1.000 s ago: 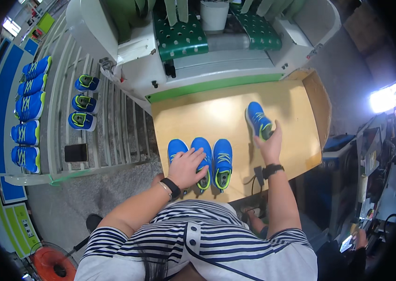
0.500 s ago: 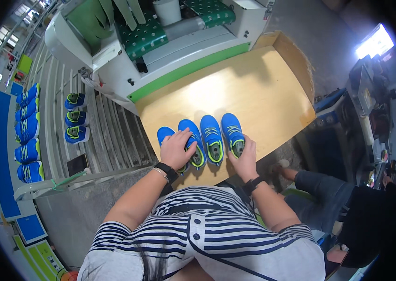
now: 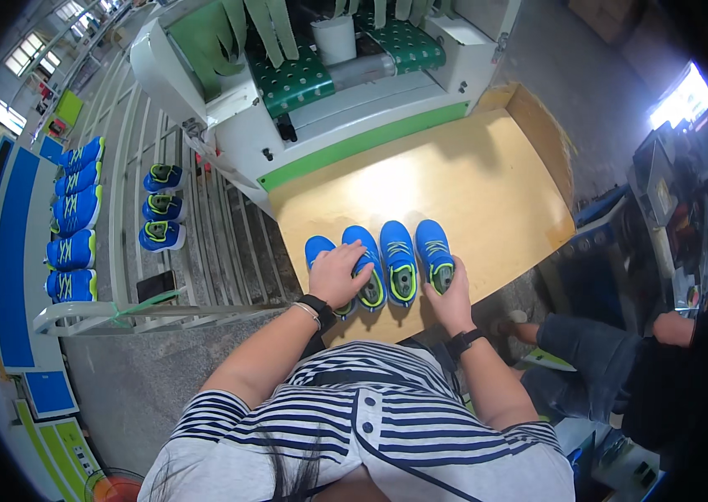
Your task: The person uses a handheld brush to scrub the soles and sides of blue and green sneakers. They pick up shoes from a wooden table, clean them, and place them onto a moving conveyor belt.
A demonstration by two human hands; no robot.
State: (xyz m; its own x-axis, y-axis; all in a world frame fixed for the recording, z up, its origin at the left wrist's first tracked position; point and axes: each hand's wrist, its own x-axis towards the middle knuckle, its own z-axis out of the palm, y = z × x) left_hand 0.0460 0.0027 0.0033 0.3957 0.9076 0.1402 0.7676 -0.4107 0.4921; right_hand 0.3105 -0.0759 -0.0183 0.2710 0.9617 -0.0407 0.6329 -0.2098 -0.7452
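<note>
Four blue shoes (image 3: 379, 263) sit side by side at the table's (image 3: 488, 192) 6 o'clock edge; left hand (image 3: 339, 272) lies flat across two, right hand (image 3: 452, 294) apparently grips the rightmost heel; keep toes level, soles flat.

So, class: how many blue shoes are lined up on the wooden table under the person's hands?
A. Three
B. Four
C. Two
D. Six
B: four blue shoes lie side by side on the table, the left hand over the two on the left and the right hand at the heel of the rightmost.
</note>
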